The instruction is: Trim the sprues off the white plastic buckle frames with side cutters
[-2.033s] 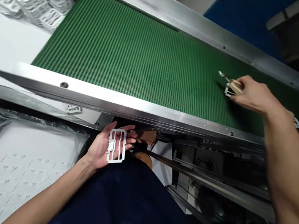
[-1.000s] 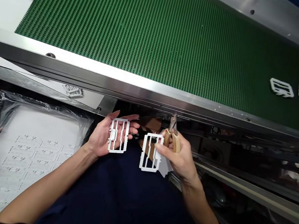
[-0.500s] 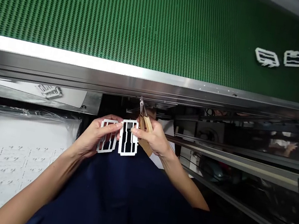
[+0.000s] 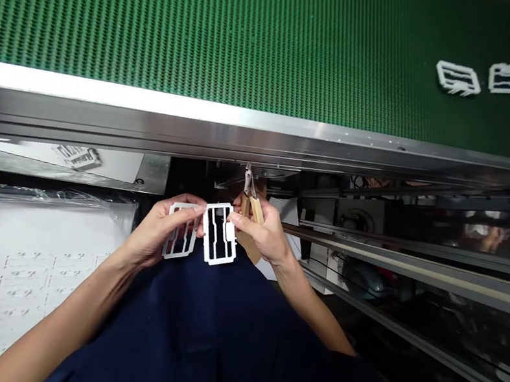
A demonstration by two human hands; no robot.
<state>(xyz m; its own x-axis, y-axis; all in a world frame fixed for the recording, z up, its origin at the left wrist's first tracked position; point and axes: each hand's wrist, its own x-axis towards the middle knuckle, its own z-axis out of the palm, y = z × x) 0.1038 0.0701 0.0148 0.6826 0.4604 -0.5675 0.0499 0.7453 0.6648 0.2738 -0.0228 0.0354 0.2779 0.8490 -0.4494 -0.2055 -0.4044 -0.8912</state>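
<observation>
My left hand (image 4: pixel 157 226) pinches a flat white plastic slotted frame (image 4: pixel 181 233); my right hand (image 4: pixel 268 229) grips tan-handled metal pliers (image 4: pixel 254 197) and pinches another rectangular white frame (image 4: pixel 220 235), below the ribbed green belt (image 4: pixel 215 26).

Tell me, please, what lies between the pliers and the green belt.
In the head view, the belt's metal side rail lies between the pliers and the green belt.

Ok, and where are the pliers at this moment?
In the head view, the pliers are in the right hand, close beside the white frame it also holds.
</observation>
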